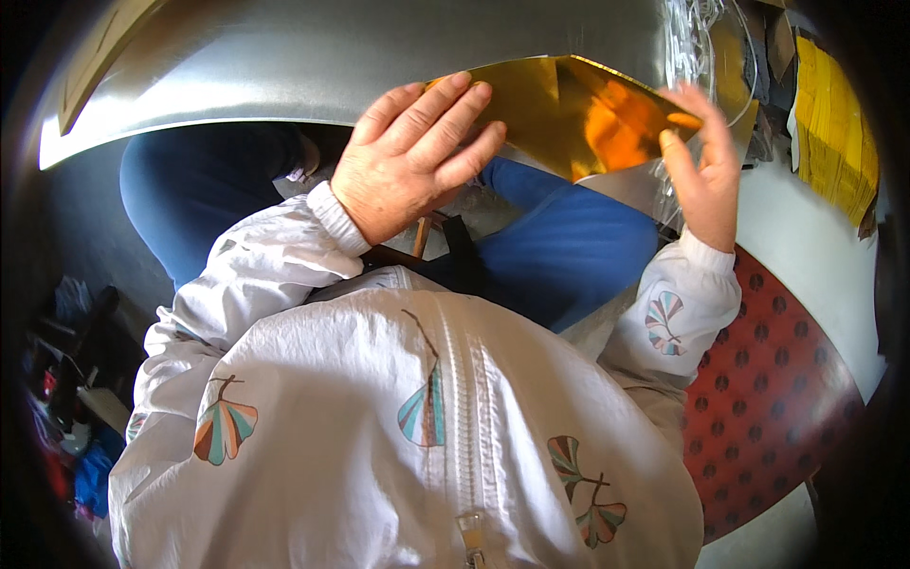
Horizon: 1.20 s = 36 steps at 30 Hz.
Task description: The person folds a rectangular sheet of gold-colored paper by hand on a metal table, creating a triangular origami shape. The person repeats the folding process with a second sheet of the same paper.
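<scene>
A shiny gold foil sheet (531, 100) stretches between my hands along the near edge of the metal table (332, 66). Its right part is folded or bent and shows a bright orange reflection. My left hand (408, 156) lies palm down over the sheet's left end with its fingers stretched out; its thumb is hidden. At the other end my right hand (709, 171), slightly blurred, pinches the sheet's right tip between thumb and fingers.
Clear plastic strips (690, 43) hang over the table right of the sheet. A stack of yellow paper (834, 133) lies at the far right. Near my right forearm is a red patterned panel (768, 398). A wooden piece (100, 57) stands at the upper left. Mixed items (90, 474) sit lower left.
</scene>
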{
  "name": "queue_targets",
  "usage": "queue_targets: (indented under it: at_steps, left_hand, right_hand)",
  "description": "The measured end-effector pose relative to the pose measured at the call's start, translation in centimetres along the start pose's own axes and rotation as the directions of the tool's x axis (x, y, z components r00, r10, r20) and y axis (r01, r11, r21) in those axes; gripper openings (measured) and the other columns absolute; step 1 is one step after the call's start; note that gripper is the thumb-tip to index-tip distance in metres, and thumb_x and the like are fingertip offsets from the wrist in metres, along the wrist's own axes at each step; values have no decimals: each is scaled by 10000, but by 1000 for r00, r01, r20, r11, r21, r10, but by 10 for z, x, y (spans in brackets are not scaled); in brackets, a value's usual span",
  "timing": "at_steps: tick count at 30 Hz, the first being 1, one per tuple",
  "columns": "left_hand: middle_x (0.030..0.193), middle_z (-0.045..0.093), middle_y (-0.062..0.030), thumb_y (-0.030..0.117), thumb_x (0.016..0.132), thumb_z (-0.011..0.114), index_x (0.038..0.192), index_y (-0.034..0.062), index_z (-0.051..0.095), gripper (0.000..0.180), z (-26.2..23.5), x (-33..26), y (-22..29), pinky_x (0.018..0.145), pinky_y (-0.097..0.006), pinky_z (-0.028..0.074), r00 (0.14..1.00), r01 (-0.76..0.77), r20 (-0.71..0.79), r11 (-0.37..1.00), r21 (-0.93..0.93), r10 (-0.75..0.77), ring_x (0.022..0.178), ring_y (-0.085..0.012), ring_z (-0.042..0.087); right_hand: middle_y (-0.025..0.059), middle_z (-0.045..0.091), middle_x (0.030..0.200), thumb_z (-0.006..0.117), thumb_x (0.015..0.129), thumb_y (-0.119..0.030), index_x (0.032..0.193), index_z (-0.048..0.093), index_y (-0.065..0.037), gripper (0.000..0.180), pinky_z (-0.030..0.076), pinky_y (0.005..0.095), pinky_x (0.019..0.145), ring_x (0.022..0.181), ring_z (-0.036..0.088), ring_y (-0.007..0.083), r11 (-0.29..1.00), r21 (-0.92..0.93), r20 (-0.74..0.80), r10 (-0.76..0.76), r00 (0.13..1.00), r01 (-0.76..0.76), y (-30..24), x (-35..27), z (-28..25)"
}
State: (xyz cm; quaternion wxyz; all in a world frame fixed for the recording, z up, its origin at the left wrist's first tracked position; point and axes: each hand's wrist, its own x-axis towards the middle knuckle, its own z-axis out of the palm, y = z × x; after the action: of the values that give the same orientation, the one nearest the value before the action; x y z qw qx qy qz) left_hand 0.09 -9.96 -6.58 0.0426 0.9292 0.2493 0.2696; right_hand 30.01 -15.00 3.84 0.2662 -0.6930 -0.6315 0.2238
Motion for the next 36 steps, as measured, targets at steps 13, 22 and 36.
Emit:
queue_targets:
  at_steps: [13,22,36]
  left_hand:
    - [1083,669,-29,107,750,732,1078,157,693,334,-26,17,-23,885,-362,490,967,-241,-81,971,11,241,1038,-197,645]
    - [1055,670,-139,108,838,699,968,23,686,156,-62,94,-57,799,-328,519,818,514,535,688,-512,-212,956,-240,652]
    - [1266,610,-68,256,741,758,1114,73,682,422,-14,65,-67,1032,-399,440,942,-276,111,917,-289,318,1214,-223,566]
  right_hand:
    - [54,669,1182,723,804,-88,1155,675,-79,354,438,429,995,927,643,234,836,-410,64,-372,926,365,-8,-70,62]
    - [-10,623,829,637,949,-150,1113,614,25,240,435,201,649,750,550,27,902,283,288,243,926,-325,-34,8,11]
    - [112,626,1186,709,853,-219,1096,676,-25,313,477,404,896,996,604,299,860,-329,-54,-430,901,390,-2,9,79]
